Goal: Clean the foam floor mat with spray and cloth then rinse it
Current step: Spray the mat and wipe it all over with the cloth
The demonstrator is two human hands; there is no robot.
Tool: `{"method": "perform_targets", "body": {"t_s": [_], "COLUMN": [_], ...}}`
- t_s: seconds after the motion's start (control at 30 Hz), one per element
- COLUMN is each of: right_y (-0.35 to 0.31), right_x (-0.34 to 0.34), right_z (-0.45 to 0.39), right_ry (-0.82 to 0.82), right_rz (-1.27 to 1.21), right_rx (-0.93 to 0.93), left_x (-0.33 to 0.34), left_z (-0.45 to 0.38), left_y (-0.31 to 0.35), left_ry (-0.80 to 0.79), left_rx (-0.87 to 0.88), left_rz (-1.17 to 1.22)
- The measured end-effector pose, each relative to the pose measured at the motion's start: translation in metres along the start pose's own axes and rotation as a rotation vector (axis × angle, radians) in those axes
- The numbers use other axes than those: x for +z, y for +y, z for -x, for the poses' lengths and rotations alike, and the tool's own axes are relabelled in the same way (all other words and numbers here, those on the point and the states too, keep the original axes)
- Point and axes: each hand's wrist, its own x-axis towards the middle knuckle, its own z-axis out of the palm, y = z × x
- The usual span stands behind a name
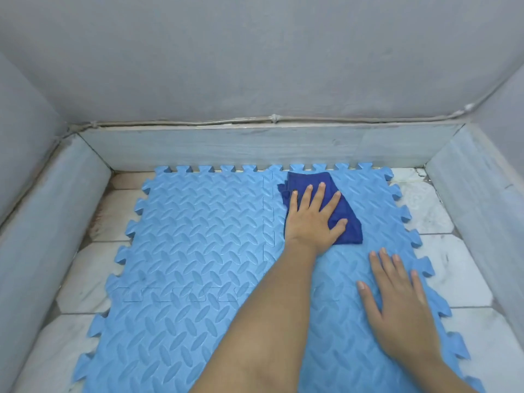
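Seemingly mid-wipe, the left hand (312,219) presses a dark blue cloth (344,219) flat-fingered onto the light blue interlocking foam floor mat (184,236), the right hand (397,302) splayed beside it; rinsing remains.

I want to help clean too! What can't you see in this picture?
Head view:
Part of the foam mat is hidden by the dark blue cloth and the left hand pressing it.
More mat is covered by the flat right hand.
The mat's near edge is cut off by the picture's bottom.
Spray bottle: none in view.
Wet or dry mat: cannot tell.
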Motion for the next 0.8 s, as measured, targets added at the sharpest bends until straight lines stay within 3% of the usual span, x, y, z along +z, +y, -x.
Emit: {"method": "perform_targets", "body": {"t_s": [0.1,0.23,0.33,0.4,0.47,0.6,0.67,0.73,0.8], "right_y": [0.001,-0.002,-0.001,-0.001,-0.004,-0.006,-0.005,-0.007,-0.008], "right_x": [-0.003,-0.003,-0.003,-0.004,-0.003,-0.001,-0.002,0.000,0.001], "right_z": [0.000,0.002,0.002,0.001,0.001,0.003,0.003,0.004,0.004], "right_ry": [-0.012,-0.016,-0.007,0.000,0.007,0.033,0.058,0.105,0.151], "right_rz": [-0.015,-0.022,-0.015,-0.010,-0.009,0.004,0.004,0.005,0.022], "right_rx": [0.012,0.020,0.025,0.022,0.028,0.026,0.026,0.034,0.053], "left_x": [-0.007,-0.016,-0.022,-0.026,-0.026,-0.023,-0.014,-0.006,-0.001], "left_z": [-0.001,0.039,0.089,0.117,0.137,0.170,0.162,0.126,0.075], "left_y": [-0.046,-0.153,-0.228,-0.249,-0.250,-0.193,-0.147,-0.105,-0.070], "left_ry": [0.044,0.126,0.097,0.057,0.018,-0.087,-0.098,-0.041,0.027], "left_rx": [-0.117,-0.413,-0.675,-0.713,-0.539,0.111,0.348,0.360,0.212], "left_rz": [0.052,0.039,0.034,-0.014,-0.122,-0.186,-0.176,-0.132,-0.068]}}
